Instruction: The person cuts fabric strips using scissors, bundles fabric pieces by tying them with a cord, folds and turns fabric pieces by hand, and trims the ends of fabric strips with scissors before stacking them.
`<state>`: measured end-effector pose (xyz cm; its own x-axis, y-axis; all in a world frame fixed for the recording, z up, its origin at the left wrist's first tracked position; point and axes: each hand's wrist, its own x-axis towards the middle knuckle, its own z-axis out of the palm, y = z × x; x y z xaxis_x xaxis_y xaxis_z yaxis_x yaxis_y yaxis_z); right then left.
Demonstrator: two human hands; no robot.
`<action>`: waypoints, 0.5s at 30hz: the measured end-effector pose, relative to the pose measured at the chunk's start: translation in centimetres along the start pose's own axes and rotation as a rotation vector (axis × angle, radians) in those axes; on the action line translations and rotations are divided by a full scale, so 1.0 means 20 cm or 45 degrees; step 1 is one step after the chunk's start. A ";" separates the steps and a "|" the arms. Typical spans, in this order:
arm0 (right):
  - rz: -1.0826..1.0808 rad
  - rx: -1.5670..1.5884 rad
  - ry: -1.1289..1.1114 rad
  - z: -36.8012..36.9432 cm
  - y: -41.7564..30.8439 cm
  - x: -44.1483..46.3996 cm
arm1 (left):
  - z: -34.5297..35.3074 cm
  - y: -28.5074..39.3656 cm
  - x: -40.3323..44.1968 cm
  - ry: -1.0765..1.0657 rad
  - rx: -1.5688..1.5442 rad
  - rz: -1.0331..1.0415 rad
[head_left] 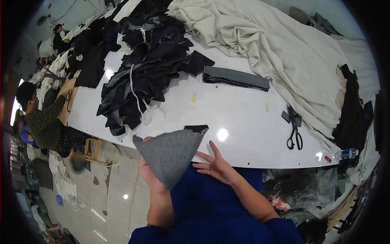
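A grey fabric piece, roughly triangular with a dark corner at its upper right, hangs in front of me over the table's near edge. My left hand grips it from the left, with most of the fingers hidden behind the cloth. Just right of the fabric, my right hand has its fingers spread and holds nothing. Beyond them lies a large bundle of black and grey cut fabric pieces, with a white tie strip around it. A neat stack of dark fabric strips rests farther right.
Cream cloth covers the table's far right. Black scissors, a plastic bottle and a small red object lie at the right. Two yellow tags sit on the white table. A seated person is at the left.
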<state>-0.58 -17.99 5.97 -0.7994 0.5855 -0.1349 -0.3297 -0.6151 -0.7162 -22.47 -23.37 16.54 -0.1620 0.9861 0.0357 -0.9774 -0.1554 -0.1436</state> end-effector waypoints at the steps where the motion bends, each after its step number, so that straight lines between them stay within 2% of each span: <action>1: 0.034 0.667 -0.048 0.00 0.00 0.02 | 0.03 -0.03 0.00 -0.100 -0.004 -0.005; 2: -0.067 0.672 -0.115 0.02 -0.03 0.03 | 0.04 -0.04 -0.01 -0.105 0.000 -0.002; 4: 0.125 0.425 0.013 0.01 -0.10 0.05 | 0.05 -0.04 -0.03 -0.071 -0.027 0.027; 5: 0.191 0.259 0.177 0.08 -0.14 0.04 | 0.04 -0.03 -0.04 -0.071 -0.025 0.027; 6: 0.188 0.260 0.178 0.07 -0.11 0.06 | 0.01 -0.01 -0.05 -0.098 -0.001 0.025; 8: 0.168 -0.063 0.270 0.05 -0.06 0.08 | -0.02 0.01 -0.08 -0.124 0.019 0.014; 10: 0.097 -0.042 0.363 0.06 -0.05 0.06 | -0.03 0.05 -0.11 0.001 0.153 0.176; 13: -0.021 -0.030 0.521 0.01 -0.02 0.03 | -0.03 0.15 -0.12 -0.044 0.357 0.288; 15: -0.093 -0.082 0.677 0.04 -0.07 0.02 | -0.01 0.20 -0.11 -0.085 0.307 0.281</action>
<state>-0.80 -17.33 7.35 -0.4055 0.8225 -0.3988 -0.3300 -0.5386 -0.7752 -26.04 -26.23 15.65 -0.3742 0.9224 0.0957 -0.9205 -0.3820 0.0826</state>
